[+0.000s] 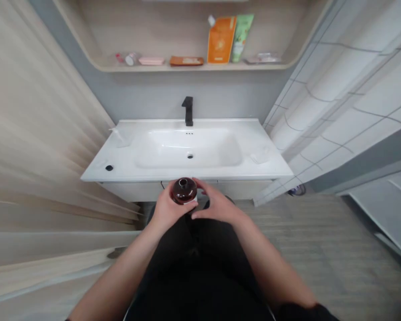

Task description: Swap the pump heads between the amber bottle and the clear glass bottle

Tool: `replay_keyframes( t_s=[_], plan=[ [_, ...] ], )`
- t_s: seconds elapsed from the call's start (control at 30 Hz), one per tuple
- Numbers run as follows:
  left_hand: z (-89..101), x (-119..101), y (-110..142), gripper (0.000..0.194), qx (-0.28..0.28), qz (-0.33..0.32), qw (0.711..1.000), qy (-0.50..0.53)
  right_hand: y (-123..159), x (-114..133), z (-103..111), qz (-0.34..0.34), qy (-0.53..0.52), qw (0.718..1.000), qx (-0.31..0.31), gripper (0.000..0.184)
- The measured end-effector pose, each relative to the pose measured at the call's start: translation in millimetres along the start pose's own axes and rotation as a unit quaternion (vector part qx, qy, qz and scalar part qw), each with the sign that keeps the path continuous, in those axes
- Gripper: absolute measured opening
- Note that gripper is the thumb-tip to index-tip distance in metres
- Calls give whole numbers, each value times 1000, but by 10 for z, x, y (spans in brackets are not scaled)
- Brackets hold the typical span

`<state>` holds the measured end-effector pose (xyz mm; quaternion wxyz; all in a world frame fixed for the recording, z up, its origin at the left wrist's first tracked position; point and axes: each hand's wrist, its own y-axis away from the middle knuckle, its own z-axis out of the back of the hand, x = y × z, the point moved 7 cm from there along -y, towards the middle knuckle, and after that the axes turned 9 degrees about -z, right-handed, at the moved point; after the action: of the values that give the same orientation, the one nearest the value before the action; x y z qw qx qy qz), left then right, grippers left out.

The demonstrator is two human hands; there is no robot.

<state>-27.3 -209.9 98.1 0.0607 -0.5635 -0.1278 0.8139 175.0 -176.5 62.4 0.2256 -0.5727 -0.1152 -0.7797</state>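
Left hand (167,208): fingers wrapped around a glossy, dark reddish-brown, round-shouldered bottle (186,192). Right hand (221,206): fingers and thumb curved in a wide C at the bottle's right side — contact cannot be told. Bottle's long axis stands near upright, foreshortened; its open neck points upward. Position: just before the front edge of a white, glossy washbasin counter (260,168). On the counter's left — a small, black, rounded object (109,168). At the rear, a black, angular faucet (189,112).
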Motion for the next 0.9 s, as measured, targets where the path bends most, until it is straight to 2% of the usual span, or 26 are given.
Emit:
replay_keyframes(
  t_s=[0.03,0.07,0.1,0.13,0.17,0.2,0.23,0.27,0.33,0.4,0.5,0.63,0.73,0.83,0.9],
  plan=[
    [60,-4,-29,69,-13,0,1000,1,-7,-48,297,-5,18,999,-37,90],
    [123,-2,-59,69,-25,1,1000,-1,-3,-124,687,-19,30,992,-121,69],
    [190,5,-92,68,-37,2,999,-8,34,-209,1127,-33,50,970,-237,58],
    [257,13,-125,68,-48,2,999,-17,108,-281,1560,-43,85,929,-359,54],
    [326,20,-158,68,-61,0,998,-27,195,-334,1938,-50,131,874,-466,54],
    [390,23,-191,68,-73,-1,997,-37,261,-378,2242,-59,181,818,-543,63],
    [447,23,-222,68,-84,-3,995,-48,255,-433,2467,-76,229,787,-568,79],
    [494,18,-252,68,-92,-3,994,-58,205,-512,2643,-100,258,778,-564,94],
    [558,-1,-307,68,-97,-4,992,-79,78,-710,2876,-161,275,785,-531,116],
    [595,-22,-358,66,-96,-8,991,-96,-19,-924,2986,-223,255,798,-498,121],
    [638,-21,-443,65,-95,-18,989,-115,-80,-1179,3023,-278,211,804,-481,103],
    [688,28,-635,65,-96,-35,986,-132,-177,-1212,2933,-234,184,809,-506,80],
    [675,58,-880,64,-87,-60,985,-134,-464,-1078,2670,-171,174,850,-466,75],
    [615,131,-1194,62,-76,-82,985,-129,-926,-920,2227,-111,131,920,-353,74],
    [564,221,-1415,64,-75,-97,985,-122,-1238,-844,1892,-94,83,956,-267,75]
  ],
)
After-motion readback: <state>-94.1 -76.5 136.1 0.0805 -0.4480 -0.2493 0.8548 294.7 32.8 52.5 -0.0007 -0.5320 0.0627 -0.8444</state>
